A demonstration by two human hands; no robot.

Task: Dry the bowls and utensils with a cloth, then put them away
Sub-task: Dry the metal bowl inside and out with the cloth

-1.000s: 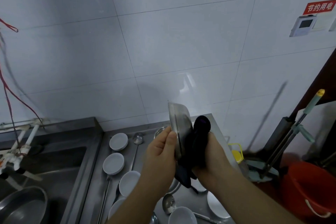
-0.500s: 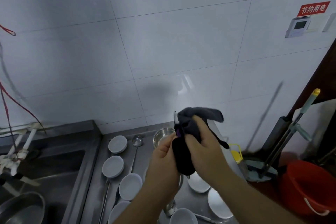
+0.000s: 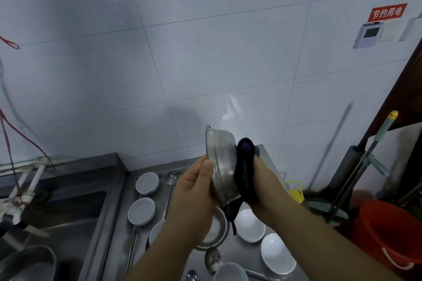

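1. The left hand [image 3: 194, 189] is gripping the steel bowl [image 3: 222, 166] by its rim, held on edge above the counter [image 3: 269, 264].
2. The right hand [image 3: 262, 187] is pressing the dark cloth [image 3: 245, 180] against its underside.
3. It's looking light, rigid, probably slick when wet; the rim is the safest hold.

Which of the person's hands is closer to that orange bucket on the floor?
The right. The right hand, holding the dark cloth against the steel bowl, is on the orange bucket's side; the left hand, gripping the bowl's rim, is farther away.
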